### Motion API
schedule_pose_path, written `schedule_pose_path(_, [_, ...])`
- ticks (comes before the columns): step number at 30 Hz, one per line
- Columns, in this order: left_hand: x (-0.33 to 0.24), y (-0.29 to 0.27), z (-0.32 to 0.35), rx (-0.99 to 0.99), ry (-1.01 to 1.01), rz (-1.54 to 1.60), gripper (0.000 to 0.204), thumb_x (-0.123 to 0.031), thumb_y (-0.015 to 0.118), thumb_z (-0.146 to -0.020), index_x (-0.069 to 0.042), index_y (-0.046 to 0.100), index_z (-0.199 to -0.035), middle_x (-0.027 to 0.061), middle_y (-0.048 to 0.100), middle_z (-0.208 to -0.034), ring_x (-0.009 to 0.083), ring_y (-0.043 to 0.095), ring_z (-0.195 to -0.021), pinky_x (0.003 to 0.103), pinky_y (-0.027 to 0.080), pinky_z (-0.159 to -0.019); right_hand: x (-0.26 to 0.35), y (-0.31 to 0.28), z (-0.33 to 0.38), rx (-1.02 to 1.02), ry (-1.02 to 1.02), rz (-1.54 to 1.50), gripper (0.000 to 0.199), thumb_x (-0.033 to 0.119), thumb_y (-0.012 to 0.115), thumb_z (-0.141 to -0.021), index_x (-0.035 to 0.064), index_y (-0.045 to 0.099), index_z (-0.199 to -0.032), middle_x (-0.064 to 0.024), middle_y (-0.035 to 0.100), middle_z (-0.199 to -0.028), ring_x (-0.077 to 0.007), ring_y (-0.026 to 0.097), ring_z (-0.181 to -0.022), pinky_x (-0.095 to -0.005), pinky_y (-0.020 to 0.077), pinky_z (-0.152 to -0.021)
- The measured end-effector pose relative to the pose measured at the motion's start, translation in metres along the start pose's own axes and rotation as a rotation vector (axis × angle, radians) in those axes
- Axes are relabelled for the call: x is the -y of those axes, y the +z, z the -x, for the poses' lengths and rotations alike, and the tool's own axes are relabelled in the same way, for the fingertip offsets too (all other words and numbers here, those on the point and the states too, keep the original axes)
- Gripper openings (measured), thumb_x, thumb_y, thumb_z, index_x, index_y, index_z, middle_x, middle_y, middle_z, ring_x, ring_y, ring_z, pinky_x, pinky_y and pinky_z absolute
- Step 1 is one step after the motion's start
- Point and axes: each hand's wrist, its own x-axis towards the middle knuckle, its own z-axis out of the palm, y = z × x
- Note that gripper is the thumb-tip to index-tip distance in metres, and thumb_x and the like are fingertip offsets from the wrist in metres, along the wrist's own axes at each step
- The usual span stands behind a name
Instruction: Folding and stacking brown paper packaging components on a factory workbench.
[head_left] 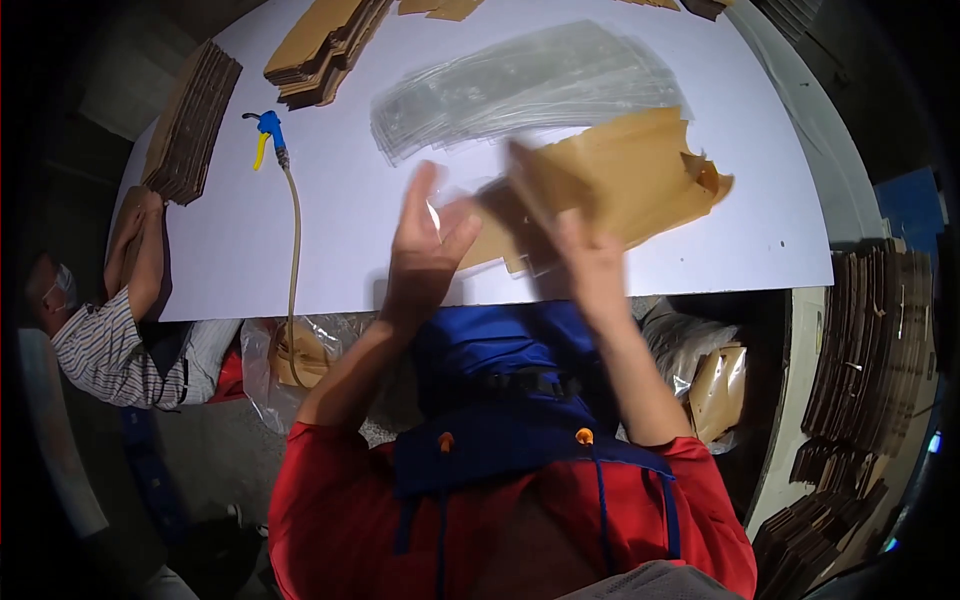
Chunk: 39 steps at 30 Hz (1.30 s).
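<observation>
Pinched in the right hand (590,265) was a flat brown cardboard piece (540,195), blurred with motion, its upper end rising above the fingers and its lower edge near the table's front. Just beside it, the left hand (425,245) stood upright with fingers spread and apart, palm turned toward the cardboard; whether it touched the cardboard or a clear film in front of it could not be told from the blur. Both hands hovered over the near edge of the white table (340,200).

Directly behind the held piece lay a loose heap of brown paper sleeves (650,175), and behind that a fanned stack of clear plastic bags (530,85). To the left, a blue and yellow air blow gun (268,135) rested on the table, its tan hose (293,250) trailing off the front edge. Stacks of flat cardboard (190,120) sat at the far left, with another stack (325,45) at the top. A second person's hand (150,205) rested by the left stack. More cardboard stacks (870,350) stood at the right of the table.
</observation>
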Motion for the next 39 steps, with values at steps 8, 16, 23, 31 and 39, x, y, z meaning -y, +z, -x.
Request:
schedule_pose_path(8, [0.018, -0.043, -0.069, 0.015, -0.211, 0.579, 0.037, -0.013, 0.052, -0.110, 0.006, 0.046, -0.141, 0.0229, 0.065, -0.129, 0.0223, 0.073, -0.098, 0.025, 0.064, -0.078, -0.061, -0.323, -0.116, -0.587, -0.410, -0.916, 0.061, 0.042, 0.058, -0.107, -0.0012, 0.046, -0.149, -0.0219, 0.061, -0.139, -0.0328, 0.064, -0.124, -0.0461, 0.0559, -0.106])
schedule_pose_path(16, [0.022, -0.067, -0.136, -0.267, -0.111, 0.372, 0.042, -0.015, 0.055, -0.107, 0.007, 0.045, -0.141, 0.0240, 0.064, -0.132, 0.0303, 0.069, -0.109, 0.035, 0.059, -0.092, 0.082, -0.366, -0.099, -1.242, -0.641, -0.190, 0.050, 0.032, 0.057, -0.106, -0.0139, 0.062, -0.124, -0.0252, 0.067, -0.123, -0.0306, 0.072, -0.097, -0.0373, 0.0612, -0.081])
schedule_pose_path(23, [0.042, -0.047, -0.144, -0.667, 0.371, -0.699, 0.067, -0.030, 0.068, -0.097, 0.003, 0.042, -0.150, 0.0247, 0.056, -0.142, 0.0376, 0.054, -0.132, 0.044, 0.042, -0.114, 0.097, -0.401, -0.143, -1.386, -1.128, 0.505, 0.024, 0.012, 0.065, -0.096, -0.0045, 0.077, -0.108, -0.0107, 0.077, -0.088, -0.0190, 0.069, -0.074, -0.0283, 0.0562, -0.072])
schedule_pose_path(31, [0.058, -0.033, 0.030, 0.170, 0.384, -0.866, 0.048, -0.031, 0.075, -0.092, -0.004, 0.066, -0.130, 0.0145, 0.062, -0.140, 0.0351, 0.059, -0.128, 0.043, 0.049, -0.106, 0.032, -0.064, -0.077, -0.405, -1.210, 0.789, 0.034, 0.006, 0.061, -0.085, 0.0114, 0.071, -0.117, -0.0062, 0.067, -0.121, -0.0300, 0.058, -0.119, -0.0483, 0.0382, -0.108])
schedule_pose_path(39, [0.060, -0.027, 0.011, 0.236, 0.481, -0.638, 0.035, -0.029, 0.077, -0.090, -0.004, 0.073, -0.113, 0.0109, 0.069, -0.130, 0.0338, 0.063, -0.125, 0.041, 0.050, -0.104, -0.045, 0.065, -0.038, -0.330, -0.995, 0.992, 0.028, 0.020, 0.063, -0.090, 0.0067, 0.072, -0.114, -0.0193, 0.060, -0.131, -0.0433, 0.049, -0.132, -0.0629, 0.0300, -0.113])
